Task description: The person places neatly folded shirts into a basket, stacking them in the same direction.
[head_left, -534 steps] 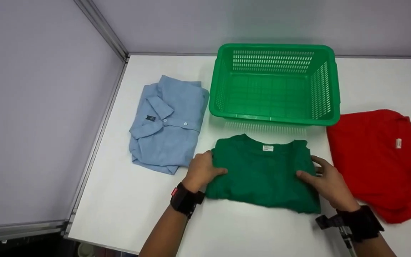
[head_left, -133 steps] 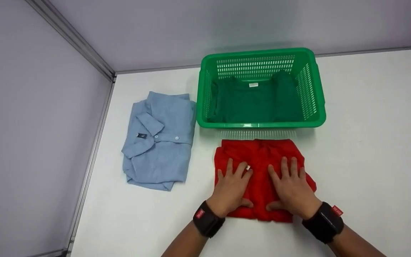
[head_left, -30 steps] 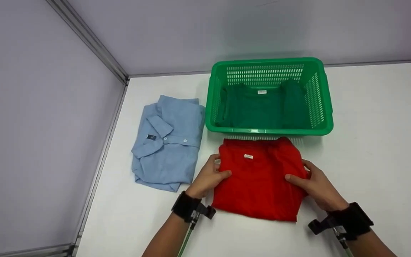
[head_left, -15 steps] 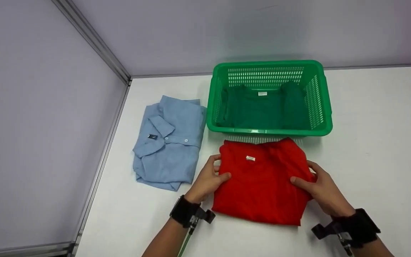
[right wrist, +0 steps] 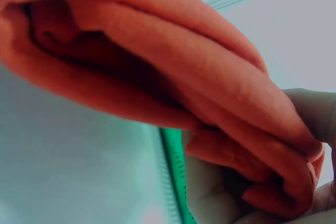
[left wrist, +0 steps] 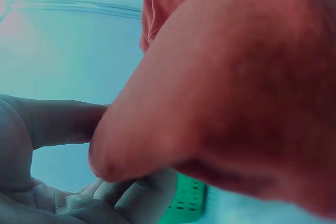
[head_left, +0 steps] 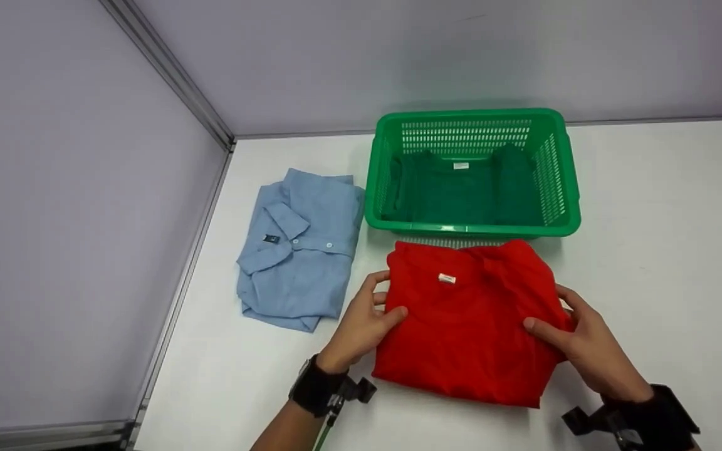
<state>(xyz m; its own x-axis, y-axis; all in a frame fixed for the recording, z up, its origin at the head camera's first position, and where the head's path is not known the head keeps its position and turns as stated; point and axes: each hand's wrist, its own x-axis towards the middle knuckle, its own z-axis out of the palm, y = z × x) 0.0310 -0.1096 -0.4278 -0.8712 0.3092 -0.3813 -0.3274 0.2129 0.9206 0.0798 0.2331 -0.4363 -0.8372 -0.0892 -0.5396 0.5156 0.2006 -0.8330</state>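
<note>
A folded red garment (head_left: 467,326) with a white tag lies between both hands in the head view, in front of the green basket (head_left: 474,230). The left hand (head_left: 361,326) grips its left edge, thumb on top and fingers beneath. Its right edge is pinched by the right hand (head_left: 599,351), also thumb on top. The right wrist view shows the folded layers of the red cloth (right wrist: 210,66) held between thumb and fingers. In the left wrist view the cloth (left wrist: 210,87) hides part of the left hand (left wrist: 63,182). Contact with the table is unclear.
A folded green garment (head_left: 461,194) lies inside the basket. Left of the basket, a folded light blue shirt (head_left: 304,275) lies on the white table (head_left: 662,263). Grey walls (head_left: 461,56) stand behind and at the left.
Over the last second the red garment's right side has shifted right and toward the body, along with the right hand. Compared with 4.4 s ago, both hands grip its sides instead of lying flat on it.
</note>
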